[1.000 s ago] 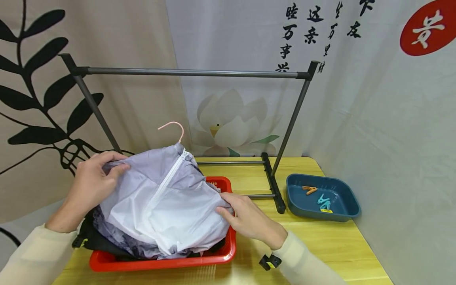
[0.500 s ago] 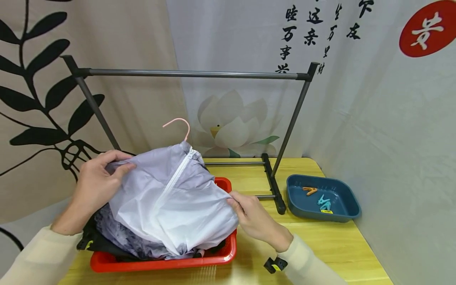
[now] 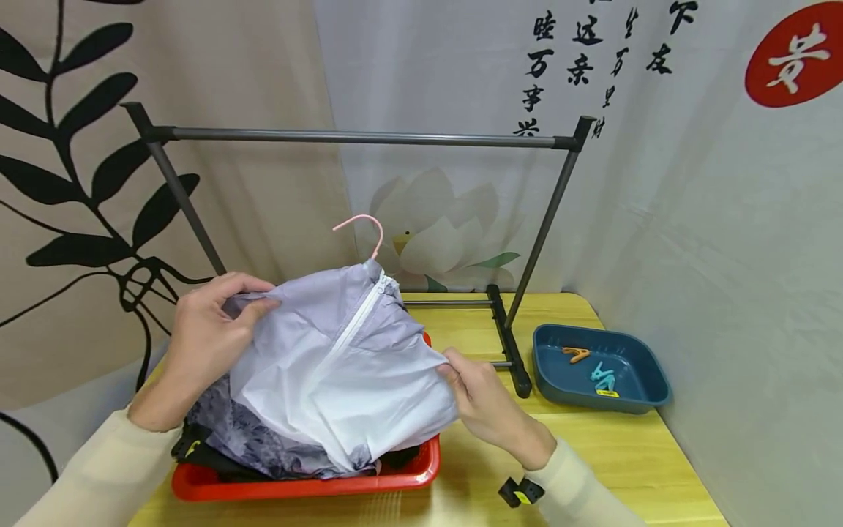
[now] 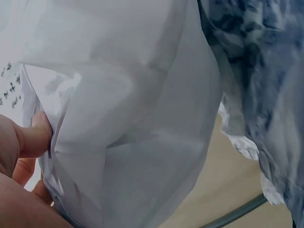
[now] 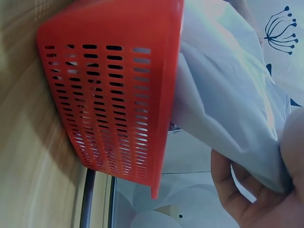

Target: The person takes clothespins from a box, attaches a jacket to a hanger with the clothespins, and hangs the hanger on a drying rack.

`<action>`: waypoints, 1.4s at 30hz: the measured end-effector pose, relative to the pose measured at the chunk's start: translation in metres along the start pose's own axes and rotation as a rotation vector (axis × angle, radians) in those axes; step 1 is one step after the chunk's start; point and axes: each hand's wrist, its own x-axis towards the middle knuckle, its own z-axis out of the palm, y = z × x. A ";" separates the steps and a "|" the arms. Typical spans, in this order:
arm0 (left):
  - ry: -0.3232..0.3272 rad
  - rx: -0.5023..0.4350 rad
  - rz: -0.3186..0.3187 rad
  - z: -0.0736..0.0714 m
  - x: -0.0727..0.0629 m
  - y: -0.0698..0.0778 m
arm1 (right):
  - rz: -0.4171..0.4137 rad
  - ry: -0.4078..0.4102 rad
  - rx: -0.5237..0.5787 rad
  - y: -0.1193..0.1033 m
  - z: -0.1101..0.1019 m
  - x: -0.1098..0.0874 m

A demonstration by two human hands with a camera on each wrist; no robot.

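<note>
A pale lilac-to-white zip jacket [image 3: 342,351] hangs on a pink hanger [image 3: 377,227], whose hook sticks up out of the collar. My left hand [image 3: 214,337] pinches the jacket's upper left side between thumb and fingers. At the opposite side, my right hand [image 3: 494,406] pinches an edge of the cloth and holds it out. In the right wrist view the fabric [image 5: 228,95] runs taut from my fingers over the basket. Below the jacket, a red basket [image 3: 316,487] holds a grey-purple patterned garment [image 3: 253,432] and dark cloth. The jacket hides most of the basket.
Behind the basket stands a grey metal clothes rack [image 3: 369,137] with a bare top bar. To the right, a blue tray [image 3: 599,401] holds orange and turquoise clothespins [image 3: 602,377]. Printed curtains close off the back and right of the wooden table [image 3: 593,468].
Both hands have moved to the right with the jacket and its hanger. My right hand has drawn the jacket's edge outward, and the cloth is stretched tighter.
</note>
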 end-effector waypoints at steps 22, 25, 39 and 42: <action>0.039 -0.017 0.076 0.016 -0.001 0.017 | 0.026 -0.040 -0.134 -0.009 -0.013 0.007; 0.037 -0.021 0.076 0.016 -0.001 0.019 | 0.044 -0.043 -0.143 -0.011 -0.013 0.009; 0.033 -0.035 0.126 0.024 -0.003 0.025 | 0.127 -0.076 -0.126 -0.014 -0.014 0.016; 0.027 -0.037 0.130 0.022 -0.003 0.025 | 0.106 -0.046 -0.139 -0.013 -0.015 0.018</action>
